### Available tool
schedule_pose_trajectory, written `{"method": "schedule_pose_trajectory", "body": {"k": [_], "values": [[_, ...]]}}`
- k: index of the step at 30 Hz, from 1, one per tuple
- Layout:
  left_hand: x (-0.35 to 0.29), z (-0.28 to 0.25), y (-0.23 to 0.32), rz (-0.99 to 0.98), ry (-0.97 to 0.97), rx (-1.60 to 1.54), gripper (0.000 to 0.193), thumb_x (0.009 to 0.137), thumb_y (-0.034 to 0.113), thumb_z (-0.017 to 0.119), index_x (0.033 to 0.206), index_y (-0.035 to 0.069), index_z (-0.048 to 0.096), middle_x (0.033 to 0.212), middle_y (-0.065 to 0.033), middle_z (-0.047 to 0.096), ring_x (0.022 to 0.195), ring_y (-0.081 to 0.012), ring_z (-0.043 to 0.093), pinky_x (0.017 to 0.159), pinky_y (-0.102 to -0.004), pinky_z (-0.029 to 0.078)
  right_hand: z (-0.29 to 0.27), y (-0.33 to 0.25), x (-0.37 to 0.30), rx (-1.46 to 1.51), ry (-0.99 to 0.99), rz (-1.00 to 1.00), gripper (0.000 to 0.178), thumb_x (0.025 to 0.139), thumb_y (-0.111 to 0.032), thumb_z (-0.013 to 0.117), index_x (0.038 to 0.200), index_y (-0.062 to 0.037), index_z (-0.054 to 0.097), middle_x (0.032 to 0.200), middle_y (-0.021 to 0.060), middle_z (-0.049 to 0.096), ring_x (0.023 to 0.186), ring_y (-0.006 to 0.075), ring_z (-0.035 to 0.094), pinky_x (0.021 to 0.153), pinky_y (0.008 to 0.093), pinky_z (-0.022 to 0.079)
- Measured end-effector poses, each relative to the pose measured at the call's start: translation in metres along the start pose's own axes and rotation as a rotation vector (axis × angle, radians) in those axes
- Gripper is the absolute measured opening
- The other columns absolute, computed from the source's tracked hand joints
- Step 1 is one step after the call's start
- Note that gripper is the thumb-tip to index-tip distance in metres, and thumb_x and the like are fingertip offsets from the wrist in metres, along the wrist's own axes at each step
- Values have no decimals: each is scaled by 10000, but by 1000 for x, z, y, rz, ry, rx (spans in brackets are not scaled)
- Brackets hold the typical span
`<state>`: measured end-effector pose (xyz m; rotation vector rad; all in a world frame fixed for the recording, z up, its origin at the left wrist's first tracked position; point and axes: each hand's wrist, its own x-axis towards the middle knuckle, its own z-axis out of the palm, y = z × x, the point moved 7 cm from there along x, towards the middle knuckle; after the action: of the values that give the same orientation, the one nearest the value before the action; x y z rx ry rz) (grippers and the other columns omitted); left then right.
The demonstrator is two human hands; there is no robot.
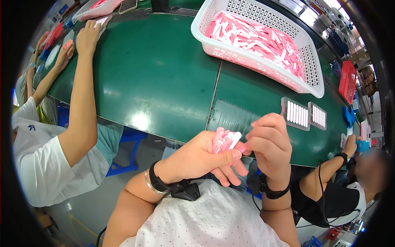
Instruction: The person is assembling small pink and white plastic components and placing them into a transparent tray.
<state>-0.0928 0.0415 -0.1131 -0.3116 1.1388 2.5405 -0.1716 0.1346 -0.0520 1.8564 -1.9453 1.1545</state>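
Held in left hand, with fingers curled loosely round: bunch of pink-and-white sticks. Pinched narrowly in fingers of right hand, at bunch's right edge: pink piece, long axis mostly hidden. On table, just beyond both hands: clear ridged tray, running left to right. In bunch, white stick: slanting, pointing forward and slightly right.

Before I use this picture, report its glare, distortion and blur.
Head view: bright glare on the green tabletop, left of centre; fisheye bowing along its near edge; a co-worker's head at far right blurred; left hand and right hand fairly sharp.
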Motion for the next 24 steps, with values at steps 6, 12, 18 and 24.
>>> {"method": "schedule_pose_trajectory", "body": {"k": [6,12,18,24], "values": [[7,-10,-2,97,172,174,233,949,178,601,1048,-32,593,792,-90,668,620,-154,671,520,-244,552,4,11,-8,194,85,362,285,758,-6,675,1039,-45,655,883,35,674,839,230,577,795,344,460],[11,-6,-3,170,156,73,271,969,180,569,1134,-33,540,937,-132,673,701,-186,693,563,-270,571,3,16,-16,231,188,517,403,799,73,638,1191,-20,613,889,58,694,881,180,598,836,299,476],[8,-15,-2,183,242,115,274,956,171,597,1134,-30,543,917,-142,671,699,-185,693,578,-268,570,6,23,-27,441,237,715,385,855,52,615,1232,-20,591,944,76,709,918,153,618,857,286,474],[8,-16,-3,183,281,146,295,944,179,622,1119,-44,538,911,-138,673,708,-184,696,593,-265,568,0,21,-31,300,180,734,364,815,10,690,1170,-25,618,924,75,702,897,140,612,858,276,456]]}}
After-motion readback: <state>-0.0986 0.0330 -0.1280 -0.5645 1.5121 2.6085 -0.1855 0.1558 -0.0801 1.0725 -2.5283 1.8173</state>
